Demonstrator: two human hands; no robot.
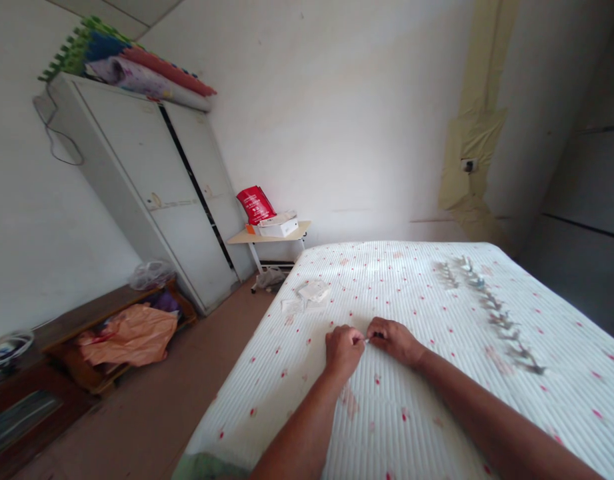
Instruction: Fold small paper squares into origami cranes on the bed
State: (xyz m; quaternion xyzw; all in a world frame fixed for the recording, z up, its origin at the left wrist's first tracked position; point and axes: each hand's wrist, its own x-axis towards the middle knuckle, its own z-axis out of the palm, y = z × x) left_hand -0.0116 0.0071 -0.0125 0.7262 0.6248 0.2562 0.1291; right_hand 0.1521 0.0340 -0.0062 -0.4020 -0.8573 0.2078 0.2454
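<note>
My left hand (345, 347) and my right hand (393, 339) meet fingertip to fingertip just above the middle of the mattress (411, 427). A small whitish piece (367, 341) shows in the narrow gap between them, pinched from both sides. Its kind is too small to tell, and the fingers cover most of it. Something dark shows under the right fingers, unclear. Beyond my left hand lie white papers or packets (314, 291). Off to the right, several small twisted objects (501, 321) lie in a long row, with a shorter row (447, 275) beside its far end.
A small table (239, 237) with a red bag (255, 205) and a white box (279, 229) stands past the mattress's far left corner. A grey cabinet (151, 180) carries rolled mats. At left, a low wooden cabinet (81, 313) holds an orange bag (131, 335).
</note>
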